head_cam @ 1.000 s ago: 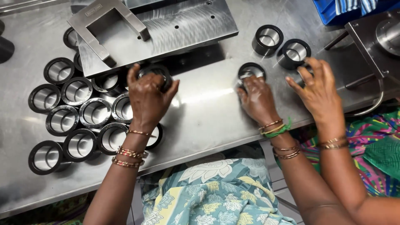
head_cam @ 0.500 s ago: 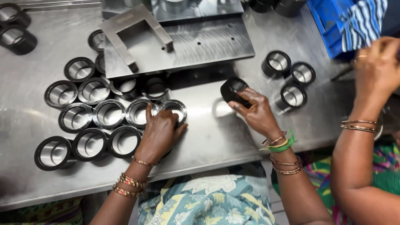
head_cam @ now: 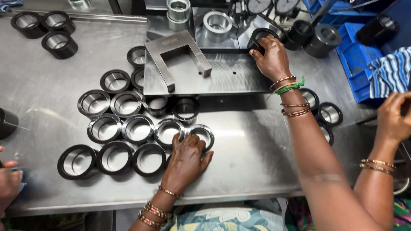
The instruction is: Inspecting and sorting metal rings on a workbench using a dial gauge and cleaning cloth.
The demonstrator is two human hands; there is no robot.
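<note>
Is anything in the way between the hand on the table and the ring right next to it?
No, nothing visible. The left hand already rests against the nearest metal ring, fingers on its rim. The right hand is far off, gripping a black ring beyond the steel plate.

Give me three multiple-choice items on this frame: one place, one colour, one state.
1. Where is the right hand?
A. at the far end of the steel plate, on a black ring
B. on the blue tray
C. off the table

2. What colour is the tray at far right?
A. red
B. blue
C. yellow

3. How does the left hand sit?
A. raised, holding a ring
B. resting beside the grouped rings
C. out of view

Key: 1 A, fingers wrap a black ring past the plate. 2 B, its walls are blue. 3 B, fingers touch a ring in the cluster.
</note>
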